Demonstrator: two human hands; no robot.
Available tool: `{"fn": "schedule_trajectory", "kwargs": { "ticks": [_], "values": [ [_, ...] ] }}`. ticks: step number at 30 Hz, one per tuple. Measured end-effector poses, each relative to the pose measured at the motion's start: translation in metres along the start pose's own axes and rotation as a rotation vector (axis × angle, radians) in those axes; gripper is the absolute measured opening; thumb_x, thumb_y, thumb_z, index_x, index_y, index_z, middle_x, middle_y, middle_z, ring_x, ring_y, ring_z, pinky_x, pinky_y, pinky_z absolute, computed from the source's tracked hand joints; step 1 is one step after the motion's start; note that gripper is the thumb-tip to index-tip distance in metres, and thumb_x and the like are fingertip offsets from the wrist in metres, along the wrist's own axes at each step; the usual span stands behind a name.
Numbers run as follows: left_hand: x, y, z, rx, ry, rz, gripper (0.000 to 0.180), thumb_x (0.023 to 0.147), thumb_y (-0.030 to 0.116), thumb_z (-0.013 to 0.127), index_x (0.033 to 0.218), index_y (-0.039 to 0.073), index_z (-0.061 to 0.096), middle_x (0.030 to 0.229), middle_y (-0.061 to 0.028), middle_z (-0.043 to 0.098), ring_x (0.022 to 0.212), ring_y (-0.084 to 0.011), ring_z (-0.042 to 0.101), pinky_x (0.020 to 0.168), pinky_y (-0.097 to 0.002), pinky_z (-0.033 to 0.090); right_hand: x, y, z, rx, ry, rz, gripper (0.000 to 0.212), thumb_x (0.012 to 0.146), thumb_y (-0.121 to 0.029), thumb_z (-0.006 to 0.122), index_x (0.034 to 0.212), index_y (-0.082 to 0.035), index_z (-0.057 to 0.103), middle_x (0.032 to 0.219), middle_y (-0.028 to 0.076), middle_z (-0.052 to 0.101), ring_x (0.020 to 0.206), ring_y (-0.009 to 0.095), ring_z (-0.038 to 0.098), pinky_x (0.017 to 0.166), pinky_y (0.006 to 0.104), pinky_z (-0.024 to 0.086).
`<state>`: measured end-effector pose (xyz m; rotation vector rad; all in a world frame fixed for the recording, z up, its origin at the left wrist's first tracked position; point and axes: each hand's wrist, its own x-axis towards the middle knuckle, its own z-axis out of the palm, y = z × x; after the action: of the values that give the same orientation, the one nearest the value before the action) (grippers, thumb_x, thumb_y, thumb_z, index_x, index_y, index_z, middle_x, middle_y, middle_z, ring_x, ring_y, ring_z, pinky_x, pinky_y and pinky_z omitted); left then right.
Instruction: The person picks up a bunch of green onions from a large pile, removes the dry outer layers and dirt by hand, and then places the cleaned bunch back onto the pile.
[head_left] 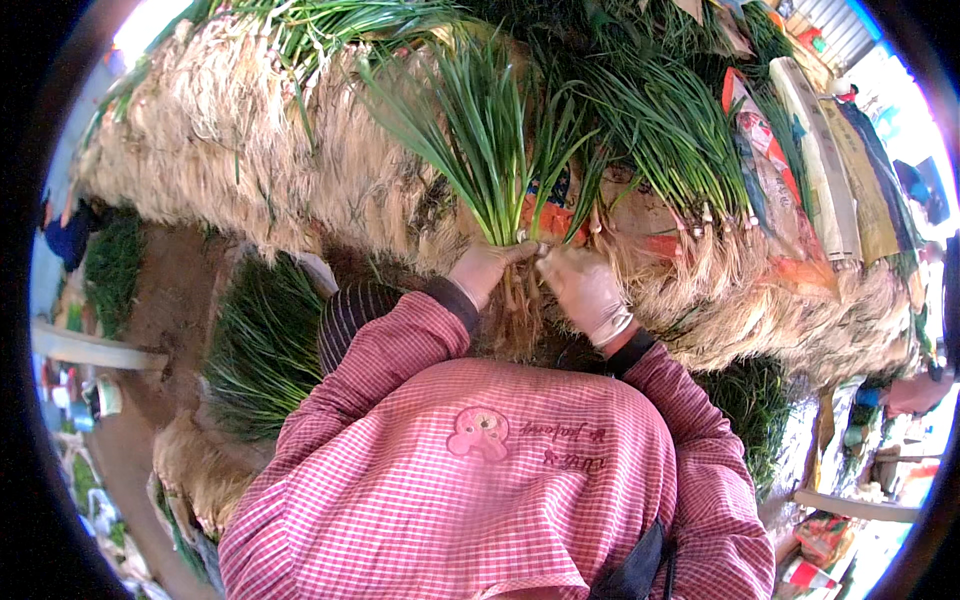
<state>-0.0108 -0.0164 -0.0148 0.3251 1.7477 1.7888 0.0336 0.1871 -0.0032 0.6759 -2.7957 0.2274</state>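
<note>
My left hand (484,272), in a pale glove, is closed round the lower stems of a bunch of scallions (490,150). The green leaves fan upward and away from me, while brown roots (520,305) hang below between my hands. Gloved as well, my right hand (585,292) has its fingertips pinched at the base of the stalks, close beside the left hand. A few stalks rise from just above the right fingertips. Its fingers partly hide what they grip. To the right lies a loose pile of scallions (670,140), with white bulbs and roots toward me.
A long heap of scallions with pale, shaggy roots (270,140) runs across in front. Orange-and-white sacking (765,150) and a folded beige sack (815,160) lie at right. More scallions (265,340) stand low at left beside a dark striped thing (352,318).
</note>
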Motion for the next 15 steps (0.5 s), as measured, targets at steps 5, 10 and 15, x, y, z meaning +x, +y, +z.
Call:
{"fn": "schedule_trajectory", "kwargs": {
  "ticks": [5, 10, 15],
  "values": [
    [0.013, -0.019, 0.001, -0.093, 0.056, 0.234, 0.028, 0.092, 0.020, 0.066, 0.113, 0.003, 0.067, 0.090, -0.0080, 0.071, 0.071, -0.0203, 0.069, 0.060, -0.0318, 0.056, 0.018, 0.052, -0.015, 0.271, -0.037, 0.522, 0.031, 0.094, -0.035, 0.060, 0.111, -0.009, 0.064, 0.094, 0.008, 0.066, 0.084, 0.020, 0.064, 0.072, 0.0368, 0.055],
    [0.009, -0.007, 0.014, -0.235, 0.054, -0.010, 0.028, 0.090, 0.019, 0.070, 0.111, 0.001, 0.066, 0.095, -0.0094, 0.071, 0.076, -0.0191, 0.070, 0.065, -0.0322, 0.056, 0.045, 0.024, 0.007, 0.983, 0.118, 0.699, 0.034, 0.096, -0.028, 0.061, 0.121, -0.005, 0.063, 0.112, 0.018, 0.065, 0.109, 0.027, 0.060, 0.094, 0.0347, 0.046],
    [0.006, -0.013, -0.005, -0.277, 0.058, 0.025, 0.030, 0.091, 0.020, 0.069, 0.113, 0.000, 0.063, 0.091, -0.0105, 0.070, 0.075, -0.0197, 0.069, 0.053, -0.0340, 0.057, -0.012, 0.058, 0.042, 0.821, 0.221, 0.341, 0.028, 0.100, -0.023, 0.056, 0.116, 0.000, 0.060, 0.090, 0.006, 0.059, 0.089, 0.018, 0.058, 0.083, 0.0307, 0.047]
  ]
}}
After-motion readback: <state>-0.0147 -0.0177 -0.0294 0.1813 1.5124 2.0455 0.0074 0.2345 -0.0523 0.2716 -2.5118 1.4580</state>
